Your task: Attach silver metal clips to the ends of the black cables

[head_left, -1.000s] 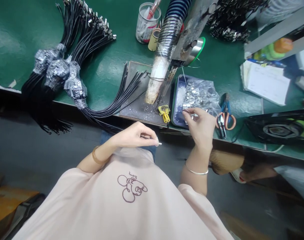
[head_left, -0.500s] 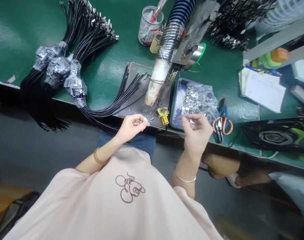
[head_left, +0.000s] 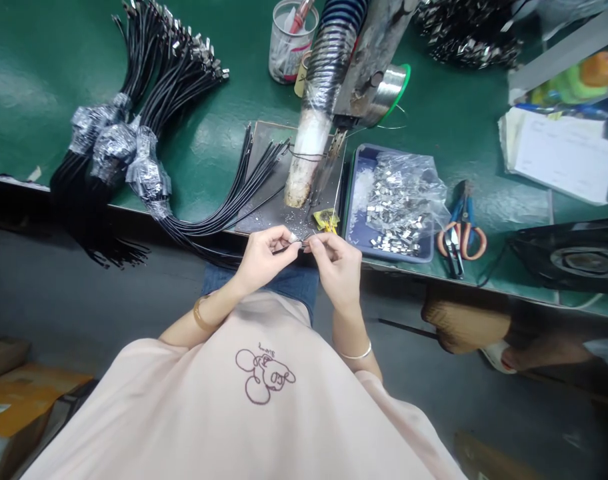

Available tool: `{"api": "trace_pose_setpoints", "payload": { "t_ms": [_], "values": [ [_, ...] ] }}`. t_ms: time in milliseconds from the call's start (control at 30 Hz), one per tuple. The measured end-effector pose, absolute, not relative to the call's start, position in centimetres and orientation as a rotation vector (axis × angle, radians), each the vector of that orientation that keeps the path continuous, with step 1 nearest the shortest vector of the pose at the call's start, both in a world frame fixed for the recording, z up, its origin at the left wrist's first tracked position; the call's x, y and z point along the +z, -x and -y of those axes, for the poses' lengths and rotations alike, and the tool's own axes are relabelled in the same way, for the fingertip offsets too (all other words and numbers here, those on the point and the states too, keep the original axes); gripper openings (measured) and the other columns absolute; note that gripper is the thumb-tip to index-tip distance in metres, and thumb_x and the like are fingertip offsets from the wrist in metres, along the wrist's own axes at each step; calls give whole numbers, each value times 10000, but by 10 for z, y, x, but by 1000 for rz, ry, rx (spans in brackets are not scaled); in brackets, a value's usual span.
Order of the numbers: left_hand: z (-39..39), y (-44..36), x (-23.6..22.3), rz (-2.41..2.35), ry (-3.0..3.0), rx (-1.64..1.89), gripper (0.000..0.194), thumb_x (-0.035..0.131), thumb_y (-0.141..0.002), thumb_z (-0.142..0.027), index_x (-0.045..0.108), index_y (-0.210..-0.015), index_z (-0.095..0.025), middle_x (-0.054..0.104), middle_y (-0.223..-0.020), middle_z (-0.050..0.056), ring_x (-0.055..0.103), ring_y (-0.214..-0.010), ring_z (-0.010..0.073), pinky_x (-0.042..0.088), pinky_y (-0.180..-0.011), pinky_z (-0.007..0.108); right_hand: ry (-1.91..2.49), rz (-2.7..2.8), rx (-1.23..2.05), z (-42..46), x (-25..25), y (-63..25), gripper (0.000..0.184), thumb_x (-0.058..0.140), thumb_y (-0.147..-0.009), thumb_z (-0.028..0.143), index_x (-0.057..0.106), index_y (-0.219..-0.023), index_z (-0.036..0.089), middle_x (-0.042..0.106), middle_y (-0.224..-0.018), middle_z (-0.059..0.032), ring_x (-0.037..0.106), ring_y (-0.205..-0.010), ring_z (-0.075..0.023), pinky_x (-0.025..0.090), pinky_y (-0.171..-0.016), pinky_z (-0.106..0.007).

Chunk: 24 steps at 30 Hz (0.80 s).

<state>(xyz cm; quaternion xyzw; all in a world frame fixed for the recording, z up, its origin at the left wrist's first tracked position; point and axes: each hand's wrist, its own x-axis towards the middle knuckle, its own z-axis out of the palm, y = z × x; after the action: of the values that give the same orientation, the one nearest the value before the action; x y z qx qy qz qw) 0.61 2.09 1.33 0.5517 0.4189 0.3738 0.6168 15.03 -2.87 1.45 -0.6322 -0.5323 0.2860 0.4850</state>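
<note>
My left hand (head_left: 267, 259) is closed in a pinch at the table's front edge, on a thin dark piece that looks like the end of a black cable. Facing it, fingertips almost touching, my right hand (head_left: 338, 268) pinches too; whatever it grips is too small to make out. Right of my hands lies a blue tray (head_left: 359, 243) with small silver metal clips (head_left: 397, 241) and a clear plastic bag (head_left: 429, 177). To the left, a bundle of black cables (head_left: 211, 227) spreads over a grey board (head_left: 264, 220). A yellow piece (head_left: 327, 219) sits just beyond my fingertips.
A white-ended hose (head_left: 304, 160) and a solder wire spool (head_left: 391, 93) overhang the board. Pliers (head_left: 459, 227) lie right of the tray, with papers (head_left: 564, 157) and a black fan (head_left: 574, 257) beyond. Wrapped cable bundles (head_left: 114, 147) stretch across the left side. Behind stands a cup (head_left: 289, 50).
My right hand has left the tray and moved left to meet my left hand. My left hand has risen to the table edge, still pinching.
</note>
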Motion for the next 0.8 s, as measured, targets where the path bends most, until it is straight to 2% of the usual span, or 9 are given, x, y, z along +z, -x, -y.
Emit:
{"api": "trace_pose_setpoints", "payload": {
  "t_ms": [267,600,700,800],
  "values": [
    [-20,-6,13,-977,-1322,855,199,650,-729,-321,544,-661,-168,458,-586,-48,383,-553,68,327,-527,197,1577,1336,675,30,17,-149,253,562,-946,354,631,-752,208,666,-695,6,618,-630,-137,491,-603,-256],
    [-18,-4,12,-937,-1417,858,179,635,-772,-269,549,-656,-163,472,-594,-47,400,-559,69,357,-553,199,1612,1592,298,29,16,-145,370,574,-971,343,538,-627,213,548,-592,24,471,-540,-104,389,-562,-254],
    [-19,-2,12,-916,-1351,837,209,657,-799,-321,589,-689,-155,511,-594,-39,444,-552,71,379,-548,197,1620,1512,273,31,16,-148,269,619,-942,365,621,-723,209,592,-641,27,407,-489,-89,354,-504,-255],
    [-21,0,13,-849,-1268,804,277,697,-809,-384,600,-695,-151,543,-566,-33,474,-511,69,402,-532,197,1585,1464,287,34,18,-149,145,653,-913,318,674,-820,208,637,-704,27,355,-454,-77,322,-460,-253]
  ]
}}
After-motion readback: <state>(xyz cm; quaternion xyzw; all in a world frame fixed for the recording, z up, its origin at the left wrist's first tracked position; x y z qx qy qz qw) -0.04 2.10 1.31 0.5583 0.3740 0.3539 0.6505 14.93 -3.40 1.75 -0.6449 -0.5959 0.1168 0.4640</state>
